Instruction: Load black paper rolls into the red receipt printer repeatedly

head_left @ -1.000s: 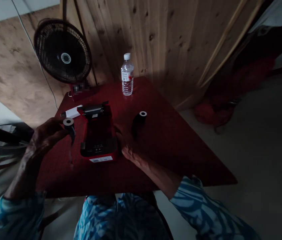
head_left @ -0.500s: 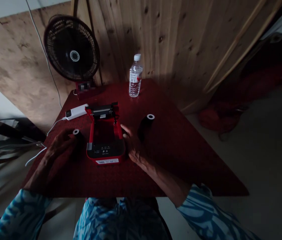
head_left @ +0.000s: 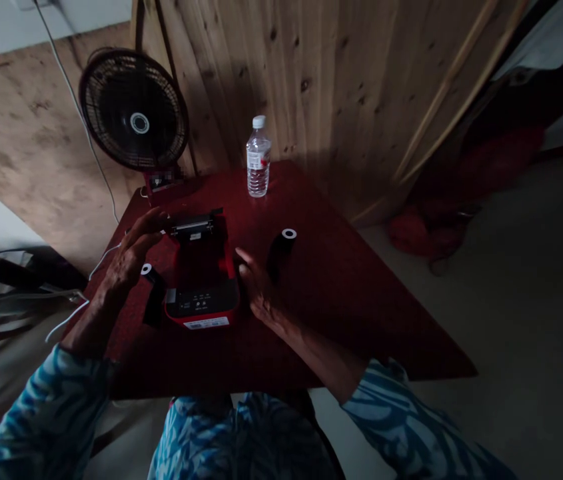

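Observation:
A red and black printer [head_left: 202, 303] stands on the table with its lid [head_left: 192, 227] raised, its inside bay showing. My left hand [head_left: 131, 257] is lifted at the lid's left side, fingers stretched toward it; whether they touch I cannot tell. Beside the printer's right wall rests my right hand [head_left: 260, 290], its thumb and fingers apart and holding nothing. One small dark roll with a white core [head_left: 146, 270] sits left of the printer, below my left hand. A second dark roll [head_left: 282, 248] stands to the right, past my right hand.
A water bottle [head_left: 258, 163] stands toward the back of the red table [head_left: 351, 320]. A black fan [head_left: 134, 110] occupies the back left corner. White cables [head_left: 67, 320] hang at the left edge. Wooden boards [head_left: 311, 87] rise behind the table.
My left hand has left the small roll and moved up and forward to the raised lid, now covering the white device there. My right hand stays by the printer. The view has shifted slightly.

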The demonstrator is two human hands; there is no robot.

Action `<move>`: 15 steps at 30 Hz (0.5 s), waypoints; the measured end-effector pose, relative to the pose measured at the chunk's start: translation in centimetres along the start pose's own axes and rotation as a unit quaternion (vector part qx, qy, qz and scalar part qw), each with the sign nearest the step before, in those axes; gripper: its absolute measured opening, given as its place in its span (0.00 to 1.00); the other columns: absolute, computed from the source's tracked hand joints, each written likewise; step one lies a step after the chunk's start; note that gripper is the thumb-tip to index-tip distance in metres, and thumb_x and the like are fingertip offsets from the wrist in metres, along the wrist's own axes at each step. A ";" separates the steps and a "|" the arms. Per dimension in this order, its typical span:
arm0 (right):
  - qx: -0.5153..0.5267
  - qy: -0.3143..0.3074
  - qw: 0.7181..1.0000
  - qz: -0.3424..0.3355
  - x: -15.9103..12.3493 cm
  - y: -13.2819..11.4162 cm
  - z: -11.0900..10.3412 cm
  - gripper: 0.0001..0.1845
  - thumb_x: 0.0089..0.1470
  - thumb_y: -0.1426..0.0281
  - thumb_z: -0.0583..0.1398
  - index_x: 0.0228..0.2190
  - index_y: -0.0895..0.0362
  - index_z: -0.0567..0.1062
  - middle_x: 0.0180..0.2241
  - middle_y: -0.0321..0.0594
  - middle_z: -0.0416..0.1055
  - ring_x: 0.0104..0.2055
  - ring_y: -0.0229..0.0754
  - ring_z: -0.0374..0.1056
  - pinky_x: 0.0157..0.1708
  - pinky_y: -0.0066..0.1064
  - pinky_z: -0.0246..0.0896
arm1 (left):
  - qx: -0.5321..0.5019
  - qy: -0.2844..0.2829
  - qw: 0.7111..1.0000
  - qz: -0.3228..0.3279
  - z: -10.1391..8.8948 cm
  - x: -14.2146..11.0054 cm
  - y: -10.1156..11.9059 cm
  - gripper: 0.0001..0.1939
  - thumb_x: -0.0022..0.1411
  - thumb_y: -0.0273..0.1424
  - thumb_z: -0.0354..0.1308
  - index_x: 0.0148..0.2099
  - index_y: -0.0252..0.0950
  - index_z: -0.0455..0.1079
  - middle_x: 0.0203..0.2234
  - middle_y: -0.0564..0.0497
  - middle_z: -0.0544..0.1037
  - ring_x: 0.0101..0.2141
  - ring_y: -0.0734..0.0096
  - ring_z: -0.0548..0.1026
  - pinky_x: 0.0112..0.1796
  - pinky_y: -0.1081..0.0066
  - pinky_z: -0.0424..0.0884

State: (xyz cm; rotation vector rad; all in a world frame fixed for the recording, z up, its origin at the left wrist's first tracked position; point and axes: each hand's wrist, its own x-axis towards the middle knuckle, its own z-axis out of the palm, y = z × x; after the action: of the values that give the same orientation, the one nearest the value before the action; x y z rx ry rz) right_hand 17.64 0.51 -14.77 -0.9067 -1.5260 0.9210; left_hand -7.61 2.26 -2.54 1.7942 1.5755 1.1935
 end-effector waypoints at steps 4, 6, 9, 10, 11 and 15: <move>-0.014 -0.013 1.000 -0.011 0.0 -0.4 0.0 0.29 0.68 0.50 0.47 0.61 0.51 0.67 0.62 0.45 0.70 0.66 0.49 0.64 0.67 0.48 0.58 | -0.055 0.012 0.998 -0.007 -0.4 -1.6 1.0 0.32 0.61 0.35 0.58 0.67 0.42 0.64 0.64 0.47 0.71 0.64 0.53 0.66 0.64 0.54 0.63; -0.033 -0.022 0.999 -0.025 -0.1 -0.8 0.0 0.28 0.69 0.52 0.47 0.61 0.51 0.66 0.61 0.46 0.71 0.65 0.49 0.65 0.65 0.47 0.60 | -0.058 0.042 0.997 -0.014 -0.5 -3.0 2.4 0.30 0.62 0.34 0.59 0.66 0.41 0.65 0.63 0.48 0.71 0.64 0.51 0.67 0.64 0.54 0.63; -0.061 -0.005 0.996 -0.067 0.2 -1.5 -0.9 0.25 0.69 0.54 0.48 0.60 0.49 0.67 0.54 0.44 0.76 0.57 0.47 0.72 0.60 0.44 0.67 | -0.053 0.060 0.996 -0.024 -0.7 -5.1 4.3 0.27 0.64 0.34 0.60 0.65 0.43 0.67 0.63 0.49 0.72 0.63 0.51 0.68 0.63 0.53 0.64; -0.067 0.021 0.994 -0.083 0.6 -1.6 -1.5 0.23 0.69 0.55 0.49 0.59 0.48 0.68 0.51 0.43 0.77 0.54 0.46 0.74 0.57 0.43 0.68 | -0.043 0.060 0.997 -0.030 -0.8 -5.6 4.8 0.27 0.64 0.35 0.60 0.64 0.43 0.68 0.62 0.49 0.73 0.63 0.51 0.68 0.63 0.54 0.64; -0.071 0.059 0.991 -0.096 1.1 -1.5 -2.3 0.22 0.69 0.57 0.48 0.58 0.48 0.69 0.49 0.43 0.78 0.51 0.46 0.75 0.56 0.43 0.69 | -0.032 0.059 0.997 -0.038 -1.0 -6.1 5.1 0.26 0.63 0.36 0.61 0.63 0.44 0.69 0.62 0.49 0.73 0.63 0.51 0.68 0.63 0.54 0.65; -0.099 0.227 0.964 -0.094 3.6 0.6 -6.7 0.22 0.66 0.67 0.47 0.59 0.48 0.66 0.53 0.46 0.73 0.55 0.48 0.71 0.59 0.50 0.65 | -0.018 0.065 0.995 -0.069 -1.1 -7.1 5.4 0.28 0.60 0.40 0.64 0.62 0.43 0.71 0.58 0.49 0.78 0.62 0.51 0.70 0.60 0.57 0.70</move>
State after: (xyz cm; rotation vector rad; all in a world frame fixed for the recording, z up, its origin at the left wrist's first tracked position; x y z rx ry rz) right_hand 23.83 4.61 -13.08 -1.0129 -1.2878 0.3900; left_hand -5.37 -6.00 0.21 1.5857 1.7089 1.2877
